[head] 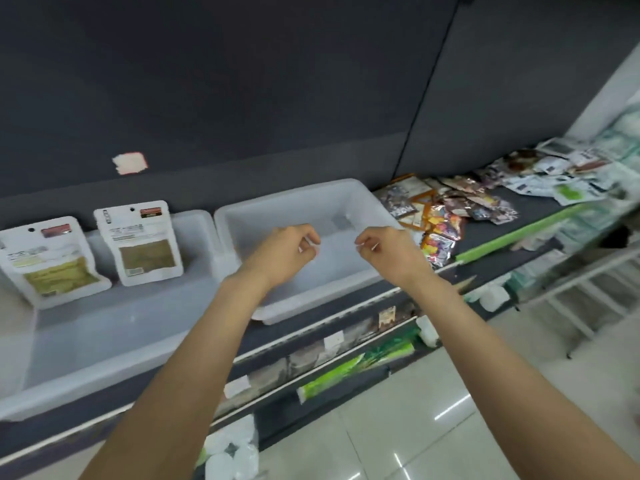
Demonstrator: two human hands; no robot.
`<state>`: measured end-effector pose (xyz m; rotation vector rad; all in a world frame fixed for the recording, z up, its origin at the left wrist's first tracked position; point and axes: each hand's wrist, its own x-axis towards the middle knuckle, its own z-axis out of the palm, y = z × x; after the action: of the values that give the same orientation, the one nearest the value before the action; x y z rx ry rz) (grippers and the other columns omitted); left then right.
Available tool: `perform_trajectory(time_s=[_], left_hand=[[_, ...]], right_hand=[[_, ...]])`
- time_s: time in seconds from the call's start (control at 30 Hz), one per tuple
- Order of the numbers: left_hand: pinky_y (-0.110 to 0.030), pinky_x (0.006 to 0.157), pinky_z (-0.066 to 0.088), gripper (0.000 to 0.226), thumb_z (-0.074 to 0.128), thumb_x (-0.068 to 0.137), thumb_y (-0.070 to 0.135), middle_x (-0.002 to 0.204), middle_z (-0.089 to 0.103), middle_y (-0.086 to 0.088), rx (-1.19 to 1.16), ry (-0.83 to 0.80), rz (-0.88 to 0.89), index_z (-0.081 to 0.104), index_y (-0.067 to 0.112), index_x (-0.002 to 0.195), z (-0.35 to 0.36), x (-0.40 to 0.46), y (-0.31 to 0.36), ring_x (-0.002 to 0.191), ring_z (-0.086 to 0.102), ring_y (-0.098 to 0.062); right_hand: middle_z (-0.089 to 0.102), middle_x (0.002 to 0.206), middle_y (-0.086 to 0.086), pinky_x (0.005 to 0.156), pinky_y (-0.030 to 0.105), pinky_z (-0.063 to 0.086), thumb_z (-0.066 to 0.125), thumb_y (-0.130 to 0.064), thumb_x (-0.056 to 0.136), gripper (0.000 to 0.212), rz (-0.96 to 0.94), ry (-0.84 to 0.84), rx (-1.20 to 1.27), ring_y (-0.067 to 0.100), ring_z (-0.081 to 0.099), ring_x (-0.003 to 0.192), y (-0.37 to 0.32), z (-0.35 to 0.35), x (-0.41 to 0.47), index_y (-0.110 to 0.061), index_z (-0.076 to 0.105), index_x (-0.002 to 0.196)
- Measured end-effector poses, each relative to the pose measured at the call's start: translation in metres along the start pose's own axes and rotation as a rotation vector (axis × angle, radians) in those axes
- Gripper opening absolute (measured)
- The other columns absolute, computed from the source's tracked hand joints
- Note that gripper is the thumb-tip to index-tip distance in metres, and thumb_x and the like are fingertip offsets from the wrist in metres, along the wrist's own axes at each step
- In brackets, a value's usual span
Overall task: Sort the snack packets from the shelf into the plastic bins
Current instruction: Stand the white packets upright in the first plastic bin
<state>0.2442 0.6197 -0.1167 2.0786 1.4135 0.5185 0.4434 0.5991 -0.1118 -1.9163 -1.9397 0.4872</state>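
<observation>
Translucent white bin [349, 202], bare inside, left hand [287, 251] & right hand [384, 251] over it, fingers curled, clenched on nothing

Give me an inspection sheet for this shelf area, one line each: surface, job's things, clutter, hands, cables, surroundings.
Surface: dark shelf with a green front strip, backed by a dark panel.
Job's things: middle bin looks empty; left bin holds two white pouches standing at its back; heap of snack packets lies on the shelf to the right of the middle bin.
Clutter: white packets scattered at the shelf's far right.
Hands: left hand and right hand hover over the middle bin, fingers curled, holding no packet that I can see.
Cables: nothing seen.
Surroundings: lower shelves with goods, pale tiled floor, pale sticker on the back panel.
</observation>
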Motion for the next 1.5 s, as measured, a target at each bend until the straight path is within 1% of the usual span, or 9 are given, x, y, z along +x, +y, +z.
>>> perform_trajectory(time_s=[0.23, 0.33, 0.47, 0.63, 0.8, 0.97, 1.1, 1.33, 1.5], left_hand=[[-0.031, 0.081, 0.047, 0.017, 0.053, 0.094, 0.025, 0.099, 0.061, 0.001, 0.030, -0.123, 0.123, 0.063, 0.022, 0.107, 0.110, 0.065, 0.135, 0.090, 0.058, -0.016], [-0.034, 0.081, 0.049, 0.019, 0.053, 0.095, 0.025, 0.101, 0.063, 0.000, 0.047, -0.197, 0.193, 0.063, 0.021, 0.110, 0.144, 0.098, 0.185, 0.091, 0.060, -0.017], [-0.029, 0.076, 0.044, 0.019, 0.053, 0.096, 0.026, 0.095, 0.058, 0.005, 0.078, -0.261, 0.269, 0.062, 0.019, 0.111, 0.184, 0.147, 0.240, 0.092, 0.057, -0.015], [-0.026, 0.076, 0.041, 0.019, 0.054, 0.094, 0.026, 0.101, 0.060, 0.003, 0.074, -0.252, 0.329, 0.063, 0.019, 0.109, 0.230, 0.222, 0.294, 0.091, 0.056, -0.013], [-0.026, 0.071, 0.041, 0.014, 0.056, 0.093, 0.023, 0.093, 0.064, 0.001, 0.048, -0.211, 0.383, 0.064, 0.018, 0.103, 0.273, 0.321, 0.354, 0.079, 0.056, -0.012], [-0.028, 0.073, 0.043, 0.014, 0.055, 0.093, 0.026, 0.087, 0.061, 0.006, 0.046, -0.241, 0.422, 0.064, 0.022, 0.103, 0.302, 0.404, 0.416, 0.086, 0.058, -0.014], [-0.028, 0.074, 0.046, 0.015, 0.055, 0.093, 0.027, 0.092, 0.062, 0.004, 0.039, -0.267, 0.418, 0.064, 0.022, 0.103, 0.332, 0.459, 0.456, 0.084, 0.059, -0.013], [-0.023, 0.059, 0.041, 0.014, 0.054, 0.094, 0.025, 0.091, 0.061, 0.001, 0.025, -0.242, 0.338, 0.064, 0.021, 0.103, 0.398, 0.555, 0.505, 0.070, 0.055, -0.010], [-0.027, 0.070, 0.044, 0.009, 0.056, 0.093, 0.024, 0.090, 0.062, 0.001, -0.008, -0.156, 0.174, 0.063, 0.023, 0.099, 0.441, 0.621, 0.529, 0.081, 0.059, -0.015]], right_hand=[[0.068, 0.104, 0.004, 0.071, 0.030, 0.051, 0.054, -0.020, 0.094, 0.020, 0.132, 0.003, -0.079, 0.023, 0.065, 0.088, 0.164, -0.092, -0.026, -0.013, 0.067, 0.107], [0.071, 0.102, 0.007, 0.076, 0.037, 0.054, 0.052, -0.018, 0.094, 0.022, 0.211, 0.011, -0.074, 0.025, 0.066, 0.088, 0.222, -0.124, -0.030, -0.009, 0.068, 0.105], [0.071, 0.103, 0.006, 0.078, 0.031, 0.051, 0.053, -0.016, 0.091, 0.021, 0.283, 0.037, -0.066, 0.024, 0.065, 0.096, 0.292, -0.160, -0.028, -0.013, 0.069, 0.104], [0.070, 0.107, 0.008, 0.087, 0.036, 0.050, 0.053, -0.014, 0.091, 0.019, 0.356, 0.051, -0.020, 0.027, 0.062, 0.099, 0.365, -0.206, 0.001, -0.009, 0.069, 0.101], [0.069, 0.102, 0.010, 0.085, 0.042, 0.053, 0.047, -0.012, 0.091, 0.024, 0.387, 0.094, -0.055, 0.029, 0.063, 0.097, 0.440, -0.261, 0.056, -0.010, 0.067, 0.104], [0.073, 0.091, 0.009, 0.071, 0.025, 0.049, 0.044, -0.006, 0.090, 0.025, 0.411, 0.101, -0.029, 0.024, 0.065, 0.090, 0.511, -0.314, 0.104, -0.002, 0.065, 0.102], [0.069, 0.106, 0.006, 0.084, 0.030, 0.049, 0.051, -0.015, 0.093, 0.023, 0.397, 0.172, -0.030, 0.024, 0.062, 0.101, 0.572, -0.342, 0.135, -0.012, 0.066, 0.110], [0.068, 0.113, 0.007, 0.087, 0.031, 0.045, 0.052, -0.015, 0.093, 0.024, 0.318, 0.205, -0.048, 0.025, 0.062, 0.104, 0.691, -0.384, 0.204, -0.012, 0.067, 0.112], [0.066, 0.119, 0.009, 0.093, 0.033, 0.044, 0.049, -0.009, 0.092, 0.028, 0.218, 0.144, -0.061, 0.028, 0.061, 0.106, 0.763, -0.416, 0.267, -0.009, 0.066, 0.115]])
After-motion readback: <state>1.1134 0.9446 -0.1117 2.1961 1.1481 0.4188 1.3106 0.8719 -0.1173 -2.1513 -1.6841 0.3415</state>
